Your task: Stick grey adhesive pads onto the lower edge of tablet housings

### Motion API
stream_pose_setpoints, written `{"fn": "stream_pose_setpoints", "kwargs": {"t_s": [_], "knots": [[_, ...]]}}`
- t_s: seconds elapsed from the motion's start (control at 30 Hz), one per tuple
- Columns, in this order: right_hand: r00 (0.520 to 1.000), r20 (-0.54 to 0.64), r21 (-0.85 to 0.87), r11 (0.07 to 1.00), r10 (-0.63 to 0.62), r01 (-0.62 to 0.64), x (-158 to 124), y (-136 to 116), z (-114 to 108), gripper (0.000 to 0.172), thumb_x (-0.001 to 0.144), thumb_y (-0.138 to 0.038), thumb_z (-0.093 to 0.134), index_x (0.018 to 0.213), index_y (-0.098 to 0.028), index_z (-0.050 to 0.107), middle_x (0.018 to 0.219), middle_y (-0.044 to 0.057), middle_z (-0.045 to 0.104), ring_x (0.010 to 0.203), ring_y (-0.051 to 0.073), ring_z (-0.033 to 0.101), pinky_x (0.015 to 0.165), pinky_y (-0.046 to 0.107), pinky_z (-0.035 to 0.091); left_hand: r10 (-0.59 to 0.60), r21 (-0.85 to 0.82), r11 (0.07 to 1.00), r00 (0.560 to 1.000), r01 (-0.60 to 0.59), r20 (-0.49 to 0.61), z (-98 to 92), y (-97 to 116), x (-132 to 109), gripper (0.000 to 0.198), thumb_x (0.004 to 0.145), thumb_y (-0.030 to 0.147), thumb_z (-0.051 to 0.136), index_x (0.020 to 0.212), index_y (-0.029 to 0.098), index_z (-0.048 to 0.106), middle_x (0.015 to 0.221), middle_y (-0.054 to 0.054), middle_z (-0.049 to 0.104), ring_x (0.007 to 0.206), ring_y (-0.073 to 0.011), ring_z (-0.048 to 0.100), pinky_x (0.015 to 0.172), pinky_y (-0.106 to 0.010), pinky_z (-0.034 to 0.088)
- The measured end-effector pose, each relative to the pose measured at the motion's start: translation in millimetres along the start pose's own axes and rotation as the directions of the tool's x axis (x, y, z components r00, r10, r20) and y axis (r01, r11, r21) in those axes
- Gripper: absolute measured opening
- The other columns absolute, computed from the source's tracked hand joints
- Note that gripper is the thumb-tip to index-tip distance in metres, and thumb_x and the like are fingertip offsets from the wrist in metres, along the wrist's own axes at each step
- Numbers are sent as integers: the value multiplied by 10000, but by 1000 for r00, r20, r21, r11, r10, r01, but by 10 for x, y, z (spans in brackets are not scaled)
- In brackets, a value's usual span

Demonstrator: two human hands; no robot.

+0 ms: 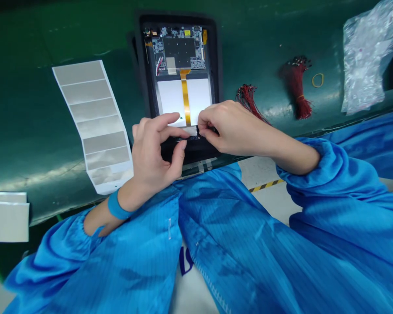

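Note:
An opened device in a black frame point(218, 65) lies on the green table, with a circuit board point(180, 50) at its top, a white panel point(170, 96) below and an orange ribbon cable point(185, 98) down the middle. A small silvery strip point(191, 130) sits at the cable's lower end. My left hand point(159, 150) is over the device's lower left, thumb and fingers apart, a fingertip at the strip. At the strip's right end is my right hand point(227, 126), its fingers pinched together; whatever is between them is too small to make out.
A sheet of silvery labels point(94, 109) lies to the left. On the right are two bundles of red wires point(249, 96), point(303, 98), a yellow rubber band point(318, 80) and clear plastic bags point(363, 65). Pale sheets point(8, 221) rest at the far left edge.

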State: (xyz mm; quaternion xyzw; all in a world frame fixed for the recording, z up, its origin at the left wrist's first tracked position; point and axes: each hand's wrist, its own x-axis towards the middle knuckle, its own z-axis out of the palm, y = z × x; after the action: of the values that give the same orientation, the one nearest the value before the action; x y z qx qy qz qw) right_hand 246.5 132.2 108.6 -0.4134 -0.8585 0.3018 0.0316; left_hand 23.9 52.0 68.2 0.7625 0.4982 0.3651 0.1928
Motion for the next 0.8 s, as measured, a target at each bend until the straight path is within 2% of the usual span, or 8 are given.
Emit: {"fn": "stream_pose_setpoints", "kwargs": {"t_s": [0.3, 0.47, 0.63, 0.73, 0.8], "knots": [[998, 47, -59, 998, 29, -26, 13, -52, -48, 159, 976, -153, 564, 956, -168, 721, 887, 76, 730, 875, 226, 642, 831, 349, 384, 180, 69, 982, 983, -177, -29, 59, -32, 42, 534, 997, 144, 665, 1498, 249, 509, 1047, 4, 829, 1026, -290, 658, 928, -481, 450], [996, 72, -79, 996, 46, -40, 23, -72, -70, 197, 963, -137, 544, 973, -155, 739, 934, 103, 755, 891, 241, 644, 830, 356, 379, 266, 101, 959, 964, -266, 9, 60, -44, 75, 545, 987, 110, 668, 1505, 200, 525, 1059, -20, 828, 992, -261, 648, 914, -468, 441], [995, 89, -27, 999, 45, -42, 39, -65, -62, 190, 956, -146, 548, 961, -157, 738, 953, 111, 757, 895, 240, 627, 835, 356, 378, 351, 199, 915, 936, -352, 43, 147, -113, 69, 577, 1017, 115, 586, 1572, 240, 491, 1100, -52, 778, 975, -246, 693, 887, -447, 449], [999, 32, 59, 998, 19, -20, 1, -41, -58, 169, 951, -148, 548, 939, -172, 716, 929, 88, 725, 873, 226, 609, 831, 352, 389, 437, 294, 850, 897, -437, 70, 143, -120, 16, 561, 1014, 99, 595, 1559, 210, 523, 988, -48, 750, 891, -235, 680, 833, -427, 442], [995, -100, 122, 992, 10, 2, -47, 15, -51, 149, 958, -163, 555, 981, -190, 699, 983, 82, 706, 888, 223, 606, 833, 353, 411, 466, 284, 828, 875, -483, 130, 61, -101, 20, 560, 1001, 74, 609, 1545, 175, 527, 1004, -56, 777, 890, -239, 684, 811, -426, 449]]}}
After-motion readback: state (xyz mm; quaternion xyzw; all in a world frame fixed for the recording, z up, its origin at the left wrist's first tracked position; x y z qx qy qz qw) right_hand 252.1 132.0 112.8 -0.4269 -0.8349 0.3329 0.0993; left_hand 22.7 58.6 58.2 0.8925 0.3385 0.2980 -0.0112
